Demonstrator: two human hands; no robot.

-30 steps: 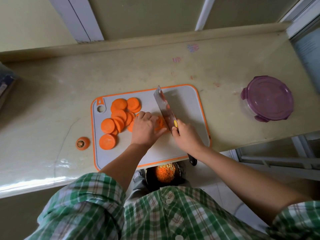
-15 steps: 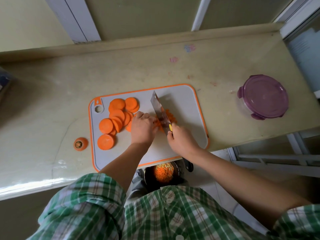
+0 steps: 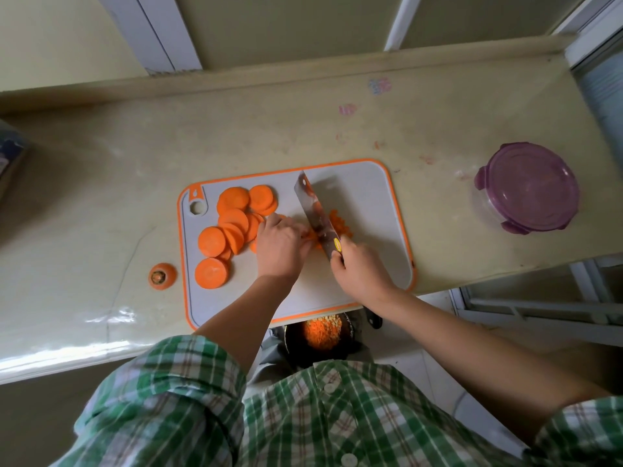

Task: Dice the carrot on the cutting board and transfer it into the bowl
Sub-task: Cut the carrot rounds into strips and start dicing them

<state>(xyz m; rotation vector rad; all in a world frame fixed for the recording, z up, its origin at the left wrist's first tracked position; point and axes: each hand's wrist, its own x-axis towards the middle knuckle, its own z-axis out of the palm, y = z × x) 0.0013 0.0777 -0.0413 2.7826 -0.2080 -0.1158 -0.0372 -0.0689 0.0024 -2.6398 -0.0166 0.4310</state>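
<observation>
Orange on grey: carrot rounds [image 3: 232, 227] heaped and overlapping on the left half of the cutting board [image 3: 371, 197], with 1 round lying apart at the near-left. Left hand [image 3: 279, 247] knuckles-up at mid-board, fingers curled down onto a carrot piece [image 3: 313, 238], pinning it just left of the blade. Right hand [image 3: 360, 274] wrapped tight round the handle of a knife [image 3: 313, 214], gripping close up by the yellow mark at the blade's heel. Blade tilted, tip pointing toward the board's far edge, black handle end poking out below the wrist. Small heap of diced carrot [image 3: 340, 224] just right of the blade. Below the board's overhanging near edge, a dark bowl [image 3: 349, 326] holding more dice, partly hidden. Off the board to the left, 1 carrot top [image 3: 162, 276] on the beige counter [image 3: 101, 183]. Far right, a purple-lidded container [image 3: 529, 193], well apart. Green plaid shirt [image 3: 303, 416] nearest the camera.
</observation>
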